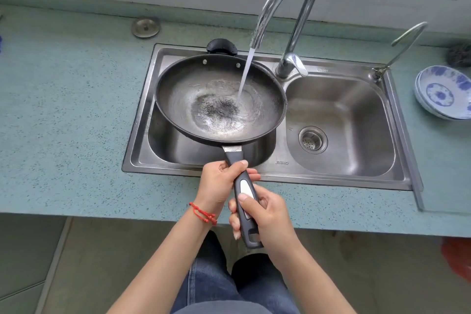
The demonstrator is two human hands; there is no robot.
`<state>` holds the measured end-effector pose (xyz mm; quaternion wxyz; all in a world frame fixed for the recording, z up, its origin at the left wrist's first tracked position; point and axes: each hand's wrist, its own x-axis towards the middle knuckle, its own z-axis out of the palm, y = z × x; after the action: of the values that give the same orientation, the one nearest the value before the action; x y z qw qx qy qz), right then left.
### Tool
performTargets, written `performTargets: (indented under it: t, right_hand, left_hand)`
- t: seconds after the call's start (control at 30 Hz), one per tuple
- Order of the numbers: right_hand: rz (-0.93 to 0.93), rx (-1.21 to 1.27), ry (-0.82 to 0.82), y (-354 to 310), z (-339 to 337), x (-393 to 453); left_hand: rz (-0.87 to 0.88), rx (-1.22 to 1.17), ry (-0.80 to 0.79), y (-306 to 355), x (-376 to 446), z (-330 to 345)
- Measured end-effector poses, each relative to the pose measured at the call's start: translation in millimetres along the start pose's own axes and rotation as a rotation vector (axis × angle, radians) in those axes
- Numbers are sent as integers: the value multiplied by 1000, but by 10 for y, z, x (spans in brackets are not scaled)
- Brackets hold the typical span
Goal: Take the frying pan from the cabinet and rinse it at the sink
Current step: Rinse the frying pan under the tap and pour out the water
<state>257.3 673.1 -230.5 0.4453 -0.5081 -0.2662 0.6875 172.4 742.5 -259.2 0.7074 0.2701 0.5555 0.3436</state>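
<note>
A dark frying pan (178,94) hangs over the left basin of the steel double sink (397,132), its long black handle pointing toward me. Water runs from the tall curved faucet (288,5) into the pan's right half and pools around the worn centre. My left hand (219,181), a red cord at its wrist, grips the handle near the pan. My right hand (265,214) grips the same handle lower down, close to its end. A small black helper handle sticks out at the pan's far rim.
The sink is set in a speckled blue-green countertop (63,115). Blue-and-white bowls (443,92) are stacked at the right, beside a thin second tap (402,46). The right basin has a drain strainer (313,140). A round metal cap (145,27) lies at the back left.
</note>
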Motion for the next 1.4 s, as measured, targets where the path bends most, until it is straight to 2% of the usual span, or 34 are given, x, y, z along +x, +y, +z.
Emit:
performTargets:
  t: [0.87, 1.4]
  right_hand:
    - [7, -39, 40, 191, 161, -182]
    - [51, -16, -3, 249, 126, -250]
  left_hand:
    - [-32, -9, -27, -165, -197, -189]
    - [-105, -74, 4, -323, -254, -225]
